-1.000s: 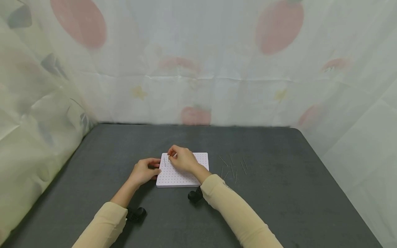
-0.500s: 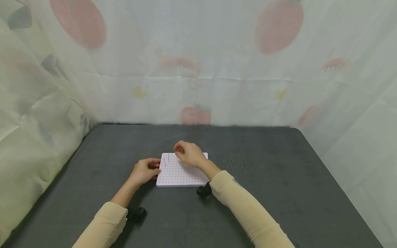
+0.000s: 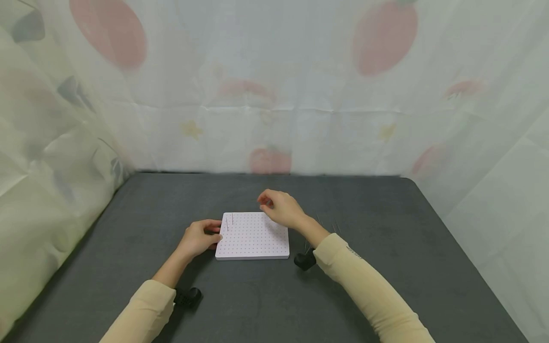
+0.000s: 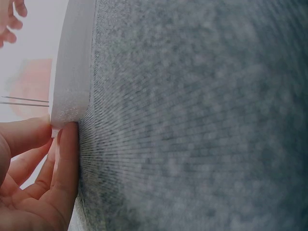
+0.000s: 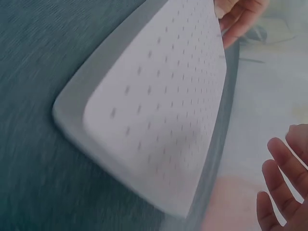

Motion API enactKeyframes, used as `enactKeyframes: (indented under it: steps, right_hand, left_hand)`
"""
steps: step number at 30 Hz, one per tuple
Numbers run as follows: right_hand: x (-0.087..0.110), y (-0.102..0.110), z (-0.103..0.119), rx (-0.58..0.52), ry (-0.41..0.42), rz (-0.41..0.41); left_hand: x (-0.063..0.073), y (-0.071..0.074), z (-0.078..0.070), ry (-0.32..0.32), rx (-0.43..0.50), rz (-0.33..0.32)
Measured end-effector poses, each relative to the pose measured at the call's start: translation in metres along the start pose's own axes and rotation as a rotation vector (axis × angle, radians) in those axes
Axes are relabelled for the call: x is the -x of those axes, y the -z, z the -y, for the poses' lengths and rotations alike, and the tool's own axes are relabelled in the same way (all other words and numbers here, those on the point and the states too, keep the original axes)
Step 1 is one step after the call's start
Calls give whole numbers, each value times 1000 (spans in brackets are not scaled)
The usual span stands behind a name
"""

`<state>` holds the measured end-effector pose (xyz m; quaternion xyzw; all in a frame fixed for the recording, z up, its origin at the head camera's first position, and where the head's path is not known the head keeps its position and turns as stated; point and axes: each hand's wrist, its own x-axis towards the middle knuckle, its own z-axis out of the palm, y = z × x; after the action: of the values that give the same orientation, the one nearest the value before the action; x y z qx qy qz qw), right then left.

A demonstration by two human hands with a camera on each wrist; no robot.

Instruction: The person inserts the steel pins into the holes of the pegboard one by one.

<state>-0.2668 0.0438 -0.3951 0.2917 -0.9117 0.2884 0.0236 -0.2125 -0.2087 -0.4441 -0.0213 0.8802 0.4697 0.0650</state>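
A white pegboard [image 3: 255,243] with rows of small holes lies on the dark table. Two thin metal pins [image 4: 26,102] stand upright in it, near its far left corner. My left hand [image 3: 199,237] pinches the board's left edge, with the thumb at the top face and the other fingers at the side. Above the board's far right corner is my right hand [image 3: 281,208], its fingers loosely bent with nothing between them. In the right wrist view the fingers [image 5: 281,187] spread apart beside the board.
Several loose metal pins [image 3: 337,228] lie on the table to the right of the board, partly hidden by my right forearm. A printed curtain [image 3: 334,138] hangs behind the table [image 3: 386,267] and along its sides.
My right hand has let go of the second pin, which now stands in the board, and has moved right across the board. My left hand stays at the left edge.
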Motion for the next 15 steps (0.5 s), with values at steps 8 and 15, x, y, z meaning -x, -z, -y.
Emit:
enactKeyframes:
  steps: [8, 15]
  right_hand:
    - [14, 19, -13, -2, 12, -37]
    - [30, 33, -27, -12, -1, -65]
  left_hand:
    - [-1, 1, 2, 0, 0, 2]
    - [-2, 1, 2, 5, 0, 2]
